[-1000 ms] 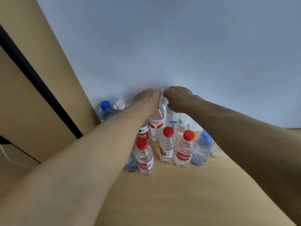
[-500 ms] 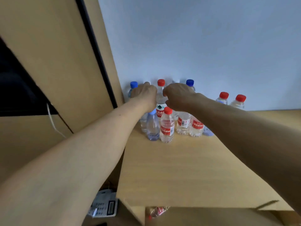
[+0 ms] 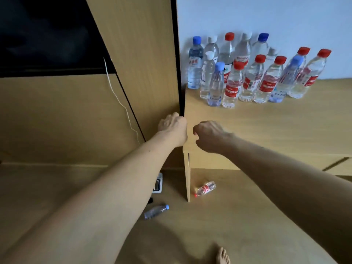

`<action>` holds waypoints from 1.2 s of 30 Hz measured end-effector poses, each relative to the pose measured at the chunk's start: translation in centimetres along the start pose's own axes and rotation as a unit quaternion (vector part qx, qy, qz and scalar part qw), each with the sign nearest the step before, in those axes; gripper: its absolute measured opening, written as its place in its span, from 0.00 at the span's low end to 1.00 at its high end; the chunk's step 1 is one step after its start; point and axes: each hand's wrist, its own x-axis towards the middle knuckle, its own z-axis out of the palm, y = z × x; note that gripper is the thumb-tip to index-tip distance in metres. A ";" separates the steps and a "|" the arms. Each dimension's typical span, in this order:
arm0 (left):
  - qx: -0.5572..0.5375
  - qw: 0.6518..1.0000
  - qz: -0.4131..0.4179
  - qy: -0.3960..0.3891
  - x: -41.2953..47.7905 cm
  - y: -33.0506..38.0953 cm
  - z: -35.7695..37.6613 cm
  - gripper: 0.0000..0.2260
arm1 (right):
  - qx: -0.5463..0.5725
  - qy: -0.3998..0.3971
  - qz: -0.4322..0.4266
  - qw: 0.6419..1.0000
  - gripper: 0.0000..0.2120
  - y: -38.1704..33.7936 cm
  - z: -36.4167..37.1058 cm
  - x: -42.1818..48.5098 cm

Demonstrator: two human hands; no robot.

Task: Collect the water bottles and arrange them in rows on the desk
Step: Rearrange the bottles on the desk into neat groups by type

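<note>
Several water bottles (image 3: 231, 86) with red, blue and white caps stand upright in rows at the back of the wooden desk (image 3: 276, 126), against the wall. On the floor lie two more: a red-capped bottle (image 3: 205, 188) beside the desk's side panel and a blue-capped bottle (image 3: 156, 211) further left. My left hand (image 3: 172, 126) hovers at the desk's front left corner, fingers loosely curled, holding nothing. My right hand (image 3: 207, 135) hangs over the desk's front edge, also loosely curled and empty.
A tall wooden panel (image 3: 144, 63) rises left of the desk, with a dark opening (image 3: 47, 35) and a white cable (image 3: 122, 103) beyond it. A small grey device (image 3: 158, 184) lies on the floor under my left arm. My bare foot (image 3: 222, 256) shows at the bottom.
Both hands have let go of the bottles at the back and drawn away to the desk's front edge. My view has pulled back and tilted down, showing the floor and two bottles there.
</note>
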 end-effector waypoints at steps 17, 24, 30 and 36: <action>-0.005 0.965 -0.164 -0.205 -3.6 -7.8 26.4 0.19 | -0.066 -0.230 -0.082 0.967 0.14 -3.7 24.1 2.1; -0.001 0.950 -0.196 -0.242 -0.7 -8.0 40.5 0.22 | -0.140 -0.251 -0.107 0.952 0.18 1.2 38.8 5.1; 0.034 0.934 -0.217 -0.282 2.4 -9.9 53.1 0.23 | -0.141 -0.269 -0.080 0.949 0.22 5.7 51.7 8.6; 0.036 0.939 -0.222 -0.261 5.7 -12.2 64.8 0.23 | -0.172 -0.253 -0.083 0.948 0.19 7.9 62.8 12.6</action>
